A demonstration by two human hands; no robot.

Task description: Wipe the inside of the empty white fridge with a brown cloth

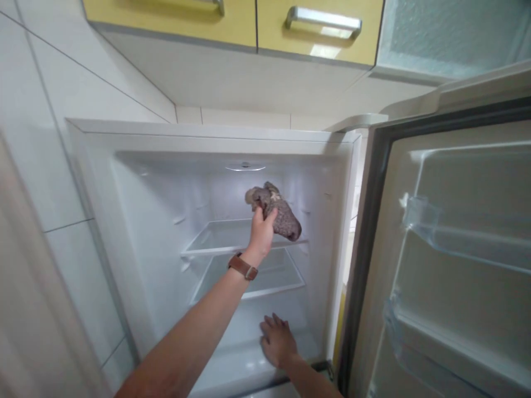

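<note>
A person's left hand (262,235) grasps a crumpled gray-brown cloth (287,219) above the right part of the upper glass shelf (219,236) inside an open refrigerator (143,249); the right hand (277,338), holding nothing, spreads out well below that shelf. Wiping appears in hand, 1 hand working, 1 bracing; the next move likely calls for a firm grip clear of the shelf's front edge.

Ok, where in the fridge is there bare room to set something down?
Upper shelf, left part, between the left wall and the cloth; also the lower shelf beneath. Crowded: the upper shelf's right, around the cloth and left hand, and low down, by the right hand.
</note>
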